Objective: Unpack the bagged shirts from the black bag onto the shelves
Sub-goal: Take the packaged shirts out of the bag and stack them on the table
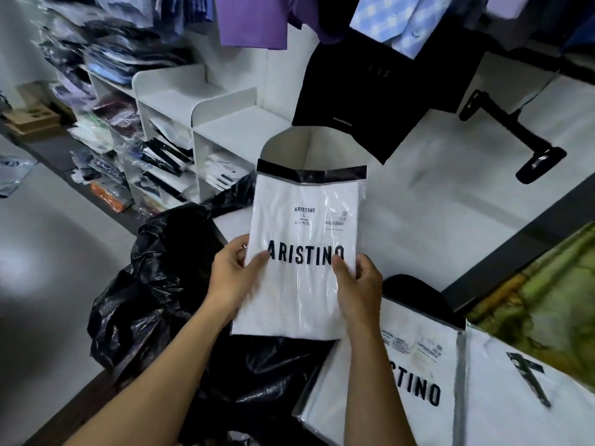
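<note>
A person holds a bagged shirt (299, 294) upright in both hands above the open black bag (154, 278), which slumps across the left side of the table (64, 413). The left grip (231, 272) pinches the packet's left edge, thumb on the front over the first letter of the printed word "ARISTINO"; the right grip (357, 281) clasps the right edge, thumb pressed on the last letter. The white shirt is sealed in clear plastic with a dark flap folded along the top. Two more bagged shirts (402, 381) lie flat at the table's near right corner, just beside the black bag. Beyond the bag stand the white shelves (225, 123), their lower compartments holding packed garments and the stepped top bare. A purple shirt (251, 17), a blue checked shirt (396, 20) and a black garment (370, 91) hang overhead.
</note>
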